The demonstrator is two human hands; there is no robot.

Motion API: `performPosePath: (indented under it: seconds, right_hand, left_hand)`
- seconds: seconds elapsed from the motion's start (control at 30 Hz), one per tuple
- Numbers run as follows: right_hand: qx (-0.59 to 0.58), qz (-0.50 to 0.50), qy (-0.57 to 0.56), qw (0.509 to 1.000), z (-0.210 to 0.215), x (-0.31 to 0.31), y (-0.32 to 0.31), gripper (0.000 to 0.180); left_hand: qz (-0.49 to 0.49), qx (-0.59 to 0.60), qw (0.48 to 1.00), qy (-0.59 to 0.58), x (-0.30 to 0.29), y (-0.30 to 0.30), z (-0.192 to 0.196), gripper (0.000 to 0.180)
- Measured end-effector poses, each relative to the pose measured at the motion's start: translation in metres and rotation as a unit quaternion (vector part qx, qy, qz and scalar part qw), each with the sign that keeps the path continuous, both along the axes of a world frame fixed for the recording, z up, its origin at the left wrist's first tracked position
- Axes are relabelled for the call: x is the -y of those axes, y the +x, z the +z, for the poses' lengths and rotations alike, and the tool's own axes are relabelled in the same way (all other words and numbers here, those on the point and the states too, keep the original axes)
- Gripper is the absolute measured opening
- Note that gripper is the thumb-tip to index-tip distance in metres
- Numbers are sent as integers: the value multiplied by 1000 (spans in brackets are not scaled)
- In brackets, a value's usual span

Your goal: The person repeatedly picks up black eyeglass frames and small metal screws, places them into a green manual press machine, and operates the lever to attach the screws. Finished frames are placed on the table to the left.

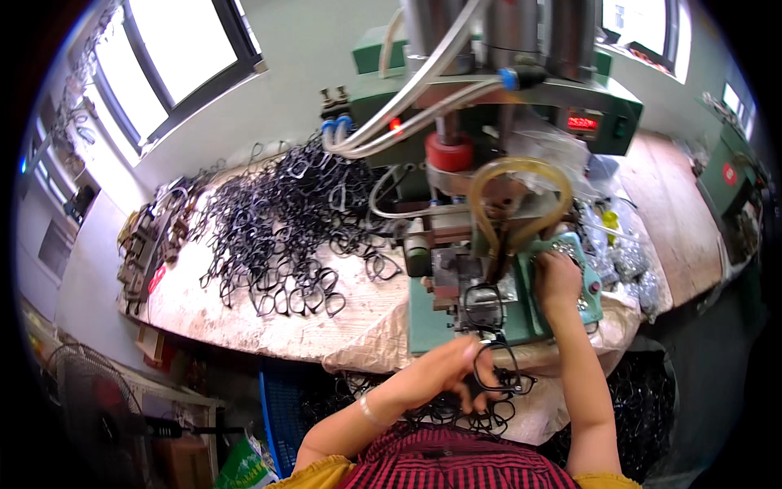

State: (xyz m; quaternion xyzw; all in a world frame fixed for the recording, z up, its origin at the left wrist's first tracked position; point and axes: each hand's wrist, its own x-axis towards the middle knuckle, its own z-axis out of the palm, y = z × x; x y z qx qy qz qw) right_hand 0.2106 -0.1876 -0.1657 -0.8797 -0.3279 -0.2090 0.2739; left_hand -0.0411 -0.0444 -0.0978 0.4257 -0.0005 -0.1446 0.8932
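My left hand [458,365] is closed on a black eyeglass frame [515,363] in front of the green press [423,322]. One rim of the frame is by the hand; the other reaches up to the metal fixture under the press head. Over a teal tray [592,303] to the right of the press, my right hand [559,281] has its fingers bent down among small shiny parts [567,247]. The fingertips are hidden, so I cannot make out what they pinch. More black frames [491,417] lie near my lap, below my left hand.
A large heap of black eyeglass frames [285,212] covers the bench at left. Metal fixtures [155,236] line its far left end. Clear bags of small parts [631,259] sit right of the tray. A yellowish hose [521,165] loops before the press head. A blue crate [281,407] stands below the bench.
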Motion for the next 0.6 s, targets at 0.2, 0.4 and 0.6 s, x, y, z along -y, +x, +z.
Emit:
performPosePath:
  seconds: [0.2,0.4,0.6]
  right_hand:
    - [-290,-18,422,859,-9,83,-30,17]
    - [-328,48,499,801,-11,33,-15,16]
    - [-307,37,397,864,10,15,-32,13]
  left_hand:
    - [486,-70,709,507,-51,-101,10,7]
    - [501,27,426,753,-191,-66,-2,4]
    - [458,-279,296,790,-261,-10,-63,47]
